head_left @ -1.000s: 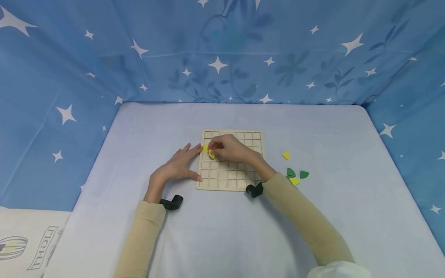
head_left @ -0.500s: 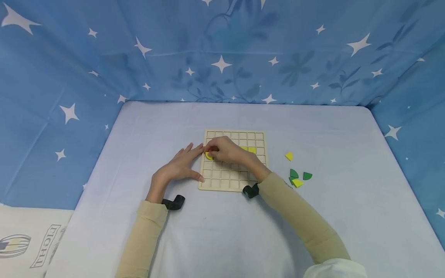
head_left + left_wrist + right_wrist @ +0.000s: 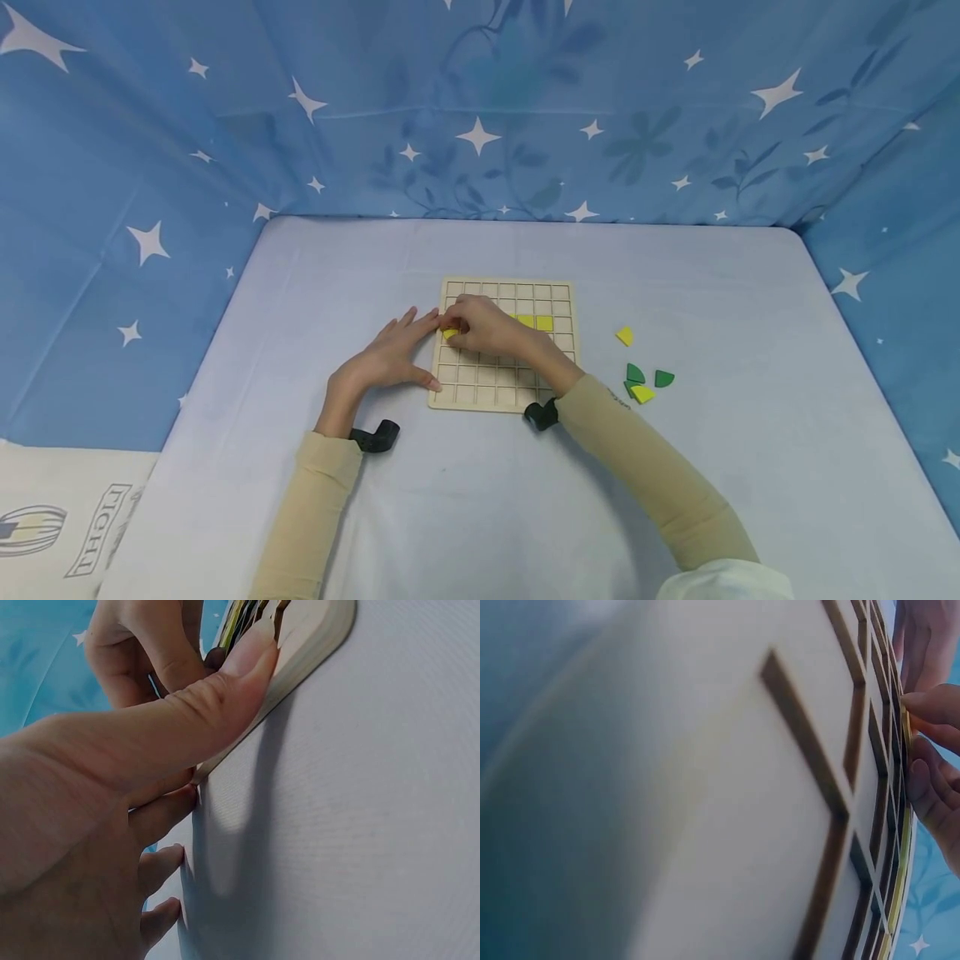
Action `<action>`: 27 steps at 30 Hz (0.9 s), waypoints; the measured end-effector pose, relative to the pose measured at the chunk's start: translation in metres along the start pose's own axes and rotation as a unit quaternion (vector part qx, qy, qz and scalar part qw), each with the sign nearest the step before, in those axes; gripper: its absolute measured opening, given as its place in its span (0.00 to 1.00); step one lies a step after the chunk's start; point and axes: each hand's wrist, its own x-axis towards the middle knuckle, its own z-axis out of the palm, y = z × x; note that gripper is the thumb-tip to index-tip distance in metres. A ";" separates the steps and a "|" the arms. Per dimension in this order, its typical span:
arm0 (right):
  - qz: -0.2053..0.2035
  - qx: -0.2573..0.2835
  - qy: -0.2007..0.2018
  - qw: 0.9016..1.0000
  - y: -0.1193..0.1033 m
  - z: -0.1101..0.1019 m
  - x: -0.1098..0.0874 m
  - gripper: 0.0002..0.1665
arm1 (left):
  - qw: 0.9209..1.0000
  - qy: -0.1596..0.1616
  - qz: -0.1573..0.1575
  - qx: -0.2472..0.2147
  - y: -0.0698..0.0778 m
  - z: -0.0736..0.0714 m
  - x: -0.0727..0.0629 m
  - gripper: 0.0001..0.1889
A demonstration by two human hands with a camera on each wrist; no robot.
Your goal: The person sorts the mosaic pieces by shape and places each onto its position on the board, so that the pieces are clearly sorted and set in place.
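A pale wooden grid board lies on the white table. My right hand is over its left part, with thumb and fingertips pinching a small yellow piece at the leftmost column; the fingers cover most of it. Yellow square tiles sit in a row of cells to the right of that hand. My left hand lies spread beside the board, its thumb and a fingertip touching the left rim. In the left wrist view, the left thumb rests on the board's rim.
To the right of the board lie loose yellow quarter-round pieces and several green quarter-round pieces, some overlapping. Black wrist cameras are worn on both wrists. A blue star-patterned curtain hangs behind the table.
My right hand has shifted the yellow piece slightly left, into the leftmost column, and its fingers now cover more of it. The left hand stays at the rim. The head view has shifted slightly.
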 end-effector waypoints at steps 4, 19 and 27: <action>0.002 -0.006 0.002 1.000 -0.001 -0.001 -0.003 0.15 | 1.000 -0.001 0.002 0.000 0.001 0.001 0.001 0.59; 0.001 0.028 0.013 1.000 -0.001 -0.014 -0.018 0.15 | 1.000 -0.004 -0.014 0.002 0.003 0.000 0.001 0.60; -0.003 0.019 0.024 1.000 0.000 -0.017 -0.030 0.13 | 1.000 -0.002 -0.016 -0.001 0.002 0.000 0.000 0.60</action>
